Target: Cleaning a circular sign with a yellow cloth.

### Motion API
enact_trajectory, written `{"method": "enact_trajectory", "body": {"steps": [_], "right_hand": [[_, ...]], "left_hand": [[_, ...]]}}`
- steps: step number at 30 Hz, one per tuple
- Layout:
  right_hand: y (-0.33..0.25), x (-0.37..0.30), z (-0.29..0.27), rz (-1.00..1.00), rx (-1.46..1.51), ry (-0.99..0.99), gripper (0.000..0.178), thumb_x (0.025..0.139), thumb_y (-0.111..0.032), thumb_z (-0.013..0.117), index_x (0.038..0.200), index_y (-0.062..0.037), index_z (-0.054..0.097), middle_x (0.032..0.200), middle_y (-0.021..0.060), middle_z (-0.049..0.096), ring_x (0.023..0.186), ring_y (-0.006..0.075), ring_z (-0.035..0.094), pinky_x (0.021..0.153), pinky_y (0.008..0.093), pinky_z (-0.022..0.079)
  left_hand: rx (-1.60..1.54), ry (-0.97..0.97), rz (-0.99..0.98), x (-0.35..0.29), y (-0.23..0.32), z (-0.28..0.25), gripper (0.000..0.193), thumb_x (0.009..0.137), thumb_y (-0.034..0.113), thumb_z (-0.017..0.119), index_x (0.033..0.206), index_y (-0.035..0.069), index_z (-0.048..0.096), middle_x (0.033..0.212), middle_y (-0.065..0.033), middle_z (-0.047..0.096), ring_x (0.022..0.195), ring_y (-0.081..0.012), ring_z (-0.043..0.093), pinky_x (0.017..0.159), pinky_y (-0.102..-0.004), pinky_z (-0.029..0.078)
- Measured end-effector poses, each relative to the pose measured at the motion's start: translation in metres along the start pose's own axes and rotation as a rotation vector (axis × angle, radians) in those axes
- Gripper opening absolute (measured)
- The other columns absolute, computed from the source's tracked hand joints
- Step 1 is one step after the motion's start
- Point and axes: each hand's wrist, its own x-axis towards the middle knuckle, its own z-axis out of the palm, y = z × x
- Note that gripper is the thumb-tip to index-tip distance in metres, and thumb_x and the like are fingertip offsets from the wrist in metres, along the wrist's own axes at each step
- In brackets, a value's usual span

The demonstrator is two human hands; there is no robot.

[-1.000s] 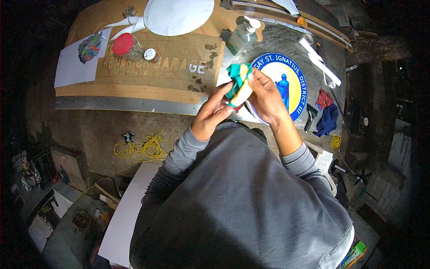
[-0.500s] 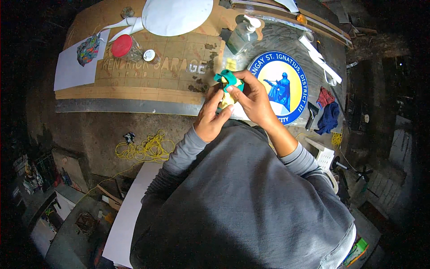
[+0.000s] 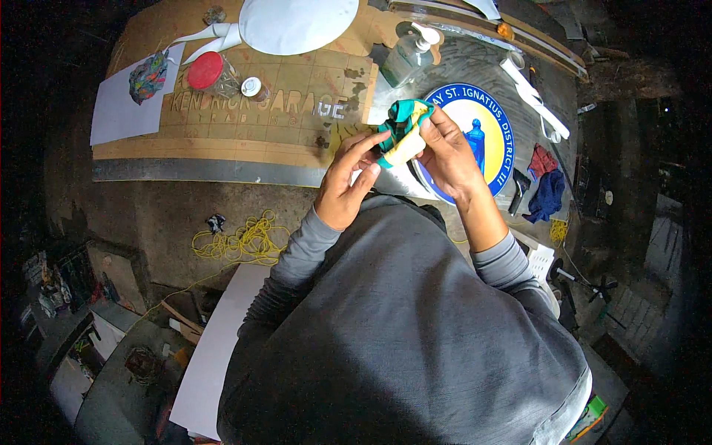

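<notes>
Between my two hands, over the near edge of the table, is a small green and yellow cloth (image 3: pixel 404 142), folded and bunched with a dark hollow in its middle. My right hand (image 3: pixel 454 162) pinches its upper right side between thumb and fingers. On the other side my left hand (image 3: pixel 345 182) has its fingertips and thumb closed at the lower left edge of the cloth. Partly covered by my right hand, a round blue, yellow and white emblem sign (image 3: pixel 495 157) with a blue figure lies on the table.
Behind the cloth stands a clear pump bottle (image 3: pixel 404 67). A red-lidded jar (image 3: pixel 211 72), a white-capped bottle (image 3: pixel 253 88) and a white disc (image 3: pixel 297 26) rest on brown cut-out sheeting (image 3: pixel 245 137). Right lie red and navy rags (image 3: pixel 545 194) and a black-handled tool (image 3: pixel 518 191). Yellow cord (image 3: pixel 248 236) tangles on the floor.
The cloth has opened from a tight bundle into a wider fold and shifted slightly right. My right hand has moved right and my hands are farther apart.
</notes>
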Motion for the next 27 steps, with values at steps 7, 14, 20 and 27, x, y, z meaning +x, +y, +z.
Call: {"method": "enact_trajectory", "body": {"steps": [7, 14, 20, 27], "right_hand": [[0.013, 0.003, -0.005, -0.03, -0.021, -0.024, 0.023, 0.098, -0.023, 0.06, 0.116, -0.0093, 0.058, 0.101, -0.0009, 0.064, 0.087, 0.0092, 0.061, 0.075, 0.0255, 0.051], [0.01, 0.001, 0.005, -0.125, -0.33, -0.184, 0.034, 0.094, -0.014, 0.065, 0.124, -0.0026, 0.053, 0.11, 0.0029, 0.061, 0.09, 0.0083, 0.06, 0.077, 0.0247, 0.052], [0.011, 0.003, 0.008, -0.133, -0.399, -0.221, 0.032, 0.096, -0.011, 0.061, 0.125, -0.0025, 0.053, 0.11, 0.001, 0.06, 0.095, 0.0059, 0.056, 0.082, 0.0232, 0.048], [0.022, 0.008, 0.006, -0.147, -0.375, -0.18, 0.029, 0.098, -0.013, 0.058, 0.125, -0.003, 0.054, 0.11, 0.0006, 0.059, 0.099, 0.0079, 0.054, 0.088, 0.025, 0.045]], "left_hand": [[0.096, 0.009, 0.05, 0.001, 0.001, -0.004, 0.039, 0.095, 0.015, 0.054, 0.134, 0.006, 0.054, 0.128, -0.0126, 0.051, 0.108, -0.021, 0.054, 0.091, -0.0305, 0.045], [0.319, 0.068, 0.124, 0.001, -0.004, -0.005, 0.036, 0.092, 0.009, 0.058, 0.128, 0.0, 0.057, 0.125, -0.0182, 0.052, 0.113, -0.031, 0.053, 0.096, -0.0369, 0.042], [0.409, 0.08, 0.137, 0.004, 0.004, -0.006, 0.034, 0.093, 0.011, 0.058, 0.126, -0.001, 0.058, 0.122, -0.019, 0.053, 0.111, -0.0325, 0.053, 0.096, -0.0382, 0.042], [0.404, 0.098, 0.143, 0.008, 0.008, -0.008, 0.032, 0.095, 0.016, 0.057, 0.124, 0.001, 0.061, 0.123, -0.0185, 0.051, 0.113, -0.0327, 0.052, 0.098, -0.0384, 0.04]]}}
